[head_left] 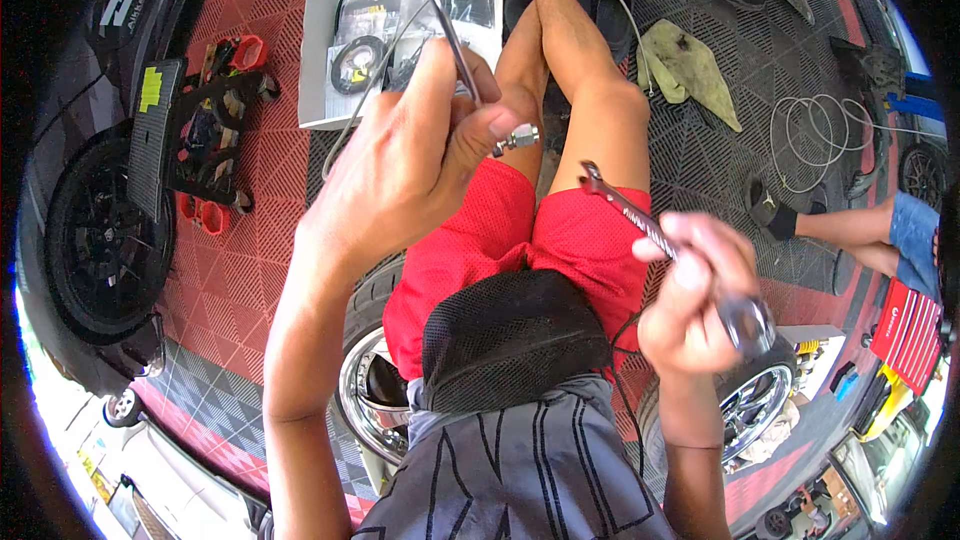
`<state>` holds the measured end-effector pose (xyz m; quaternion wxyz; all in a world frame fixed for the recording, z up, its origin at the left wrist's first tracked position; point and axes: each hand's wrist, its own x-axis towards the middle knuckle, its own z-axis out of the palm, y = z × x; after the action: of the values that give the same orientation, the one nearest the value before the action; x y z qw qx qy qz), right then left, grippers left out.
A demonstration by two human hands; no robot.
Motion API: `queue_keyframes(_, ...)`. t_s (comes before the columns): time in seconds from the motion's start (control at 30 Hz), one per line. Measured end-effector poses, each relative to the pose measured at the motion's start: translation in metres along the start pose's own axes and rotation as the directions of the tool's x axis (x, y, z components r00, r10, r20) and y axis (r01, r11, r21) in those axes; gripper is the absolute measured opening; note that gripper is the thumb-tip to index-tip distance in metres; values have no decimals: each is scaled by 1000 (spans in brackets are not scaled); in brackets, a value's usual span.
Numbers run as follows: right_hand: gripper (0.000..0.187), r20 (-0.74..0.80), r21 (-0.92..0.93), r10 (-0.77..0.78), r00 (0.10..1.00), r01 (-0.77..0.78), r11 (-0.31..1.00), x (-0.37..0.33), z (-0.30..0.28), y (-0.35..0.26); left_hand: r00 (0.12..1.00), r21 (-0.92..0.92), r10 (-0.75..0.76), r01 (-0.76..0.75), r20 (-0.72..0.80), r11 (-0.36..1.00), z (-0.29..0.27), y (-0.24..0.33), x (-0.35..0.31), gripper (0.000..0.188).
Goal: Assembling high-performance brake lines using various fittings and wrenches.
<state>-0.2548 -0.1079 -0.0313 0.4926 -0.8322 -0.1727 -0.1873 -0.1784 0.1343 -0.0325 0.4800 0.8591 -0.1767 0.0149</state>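
My left hand (400, 160) is closed, with a silver hose fitting (517, 138) sticking out past the thumb. A long, shiny tool shaft (440, 5) also runs up from its fingers; its working end is hidden in the grip. A thin grey hose (385, 55) passes behind this hand and loops over my legs. My right hand (695, 305), slightly blurred, is wrapped round a combination wrench (640, 220). The open jaw of the wrench points up-left toward the fitting but stands apart from it. Its ring end (748, 325) pokes out below the fingers.
A white box (318, 60) with bagged parts lies ahead, left of my shins. Further left is a black tool tray (215, 135). A greenish cloth (690, 70) and a coiled hose (815, 140) lie right. Another person's leg (850, 225) shows beside a red tool chest (908, 335).
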Motion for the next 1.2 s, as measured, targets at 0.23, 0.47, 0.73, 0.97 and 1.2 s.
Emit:
queue_keyframes(0.23, 31, 62, 58, -370, 927, 367, 928, -10, 8, -22, 999, 66, 37, -38, 25, 997, -6, 2, 6, 22)
queue_keyframes(0.47, 34, 95, 46, -437, 895, 434, 900, -5, 25, -14, 999, 89, -41, 41, -6, 995, -11, 21, 18, 21)
queue_keyframes(0.73, 54, 26, 231, -325, 945, 310, 922, -13, 42, -21, 1000, 102, 8, -7, -5, 995, -10, 31, 20, 19)
queue_keyframes(0.97, 38, 74, 87, -341, 937, 335, 938, 20, 25, -34, 999, -5, -25, 25, -46, 1000, -15, 10, 11, 18)
queue_keyframes(1.2, 18, 91, 19, -354, 931, 354, 935, 47, 27, -48, 999, 34, 28, -27, -44, 999, -15, 13, 15, 20)
